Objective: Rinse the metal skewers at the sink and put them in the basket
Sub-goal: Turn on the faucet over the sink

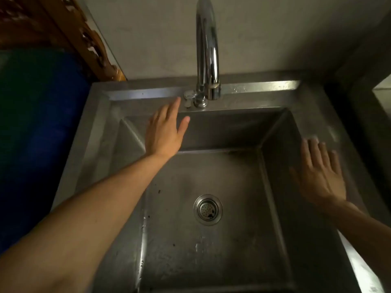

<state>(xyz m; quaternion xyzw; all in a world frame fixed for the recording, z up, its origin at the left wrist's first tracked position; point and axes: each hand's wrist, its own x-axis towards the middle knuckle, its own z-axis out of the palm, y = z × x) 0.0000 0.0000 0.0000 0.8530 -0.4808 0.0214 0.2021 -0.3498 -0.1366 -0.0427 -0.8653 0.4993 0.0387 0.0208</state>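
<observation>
Closest in: left forearm [84, 212] stretching diagonally across the near-left corner of the sink [313, 127]. Steel basin, a few dark specks and water streaks on the floor, round drain strainer [207, 209] sitting about mid-floor. Over on the right, right hand [319, 176] flat and spread above the right wall and rim, a bit motion-blurred, fingers [307, 152] splayed wide, nothing in them. Further up, left hand [164, 132] open too, palm down, fingers together-ish and pointing toward the tap lever [189, 96], fingertip just beside it, can't tell if actually touching. Nothing held there either. Behind that, chrome tap [208, 47] curving up against a plain grey wall, spout end hanging over the back rim, no water running from it. Far left, something blue [38, 123] beside the sink and carved wood [93, 45] above it. Skewers and basket: nowhere in view from this angle, so can't say where they are.
</observation>
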